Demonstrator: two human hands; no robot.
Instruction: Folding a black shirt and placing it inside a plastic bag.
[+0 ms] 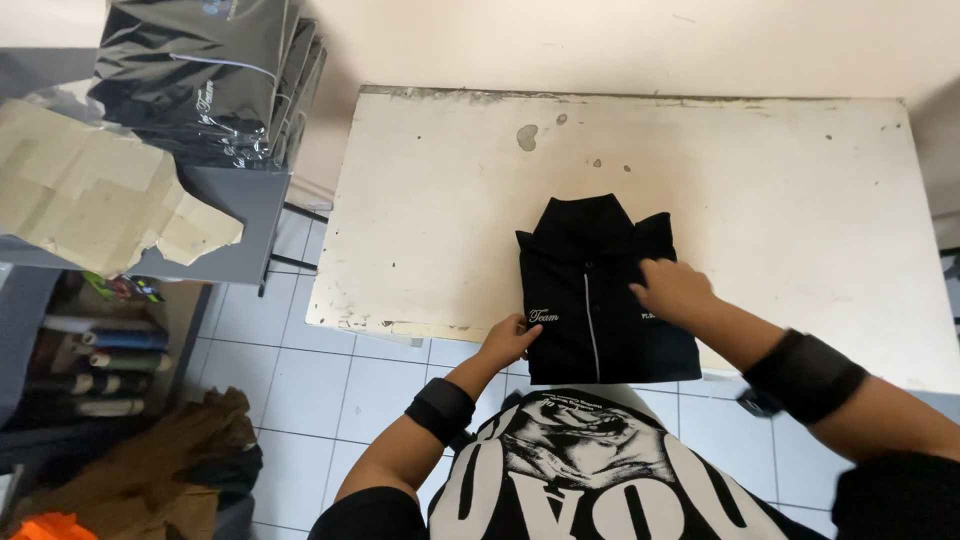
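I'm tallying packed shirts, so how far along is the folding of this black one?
Nearly folded: the black shirt lies as a neat rectangle on the white table, collar up. The left hand grips its lower left edge; the right hand presses its front. It isn't bagged like the wrapped shirts.

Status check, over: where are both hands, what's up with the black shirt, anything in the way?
Left hand gripping folded black shirt at its near-left edge. Right hand flat on its right side. Shirt lies on white table, nothing obstructing.
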